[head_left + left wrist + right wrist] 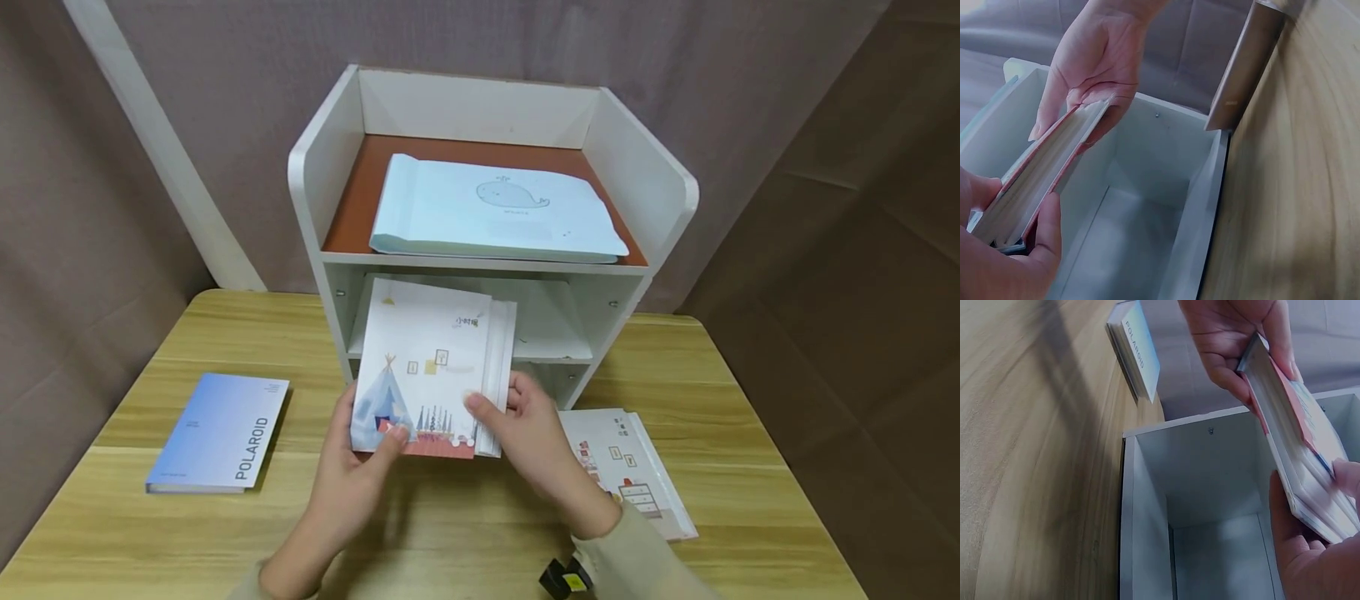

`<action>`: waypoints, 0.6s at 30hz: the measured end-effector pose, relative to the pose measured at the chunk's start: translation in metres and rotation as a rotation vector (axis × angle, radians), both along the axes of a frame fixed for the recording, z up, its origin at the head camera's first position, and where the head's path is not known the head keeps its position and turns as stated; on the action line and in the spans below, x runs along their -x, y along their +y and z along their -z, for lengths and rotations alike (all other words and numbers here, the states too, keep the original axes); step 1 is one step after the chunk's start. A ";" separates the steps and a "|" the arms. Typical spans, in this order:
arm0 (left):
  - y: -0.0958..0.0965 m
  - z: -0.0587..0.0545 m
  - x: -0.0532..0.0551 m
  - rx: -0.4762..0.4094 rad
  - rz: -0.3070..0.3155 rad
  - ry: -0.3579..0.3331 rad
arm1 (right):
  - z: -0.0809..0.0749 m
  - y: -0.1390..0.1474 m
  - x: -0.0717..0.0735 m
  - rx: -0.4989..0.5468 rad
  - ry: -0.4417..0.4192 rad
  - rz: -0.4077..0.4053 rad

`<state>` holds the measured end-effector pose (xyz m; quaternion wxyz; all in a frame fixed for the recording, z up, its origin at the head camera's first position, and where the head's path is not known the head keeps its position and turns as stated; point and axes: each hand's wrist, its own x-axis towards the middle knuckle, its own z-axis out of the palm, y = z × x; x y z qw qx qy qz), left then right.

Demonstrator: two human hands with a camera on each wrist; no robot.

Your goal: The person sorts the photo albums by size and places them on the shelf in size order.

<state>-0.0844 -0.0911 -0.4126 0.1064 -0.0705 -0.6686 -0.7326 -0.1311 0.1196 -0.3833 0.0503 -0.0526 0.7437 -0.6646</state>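
The left hand (356, 471) and the right hand (534, 435) both grip the tent-cover album (427, 358), each with its thumb on the cover and the other fingers beneath. The left one holds the lower left corner, the right one the right side, a little nearer to the shelf (480, 264). The album lies between them, its longer side seeming to run away from the person, and its far end stands before the middle compartment (551, 321); whether it is inside, one cannot tell.
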 end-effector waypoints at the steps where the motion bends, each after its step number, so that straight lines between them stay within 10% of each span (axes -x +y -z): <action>1: 0.000 -0.001 0.001 -0.002 0.000 -0.002 | 0.000 0.000 0.000 0.003 0.000 -0.002; 18: -0.008 -0.011 0.010 0.060 -0.071 -0.079 | 0.010 0.000 -0.007 0.060 -0.043 -0.254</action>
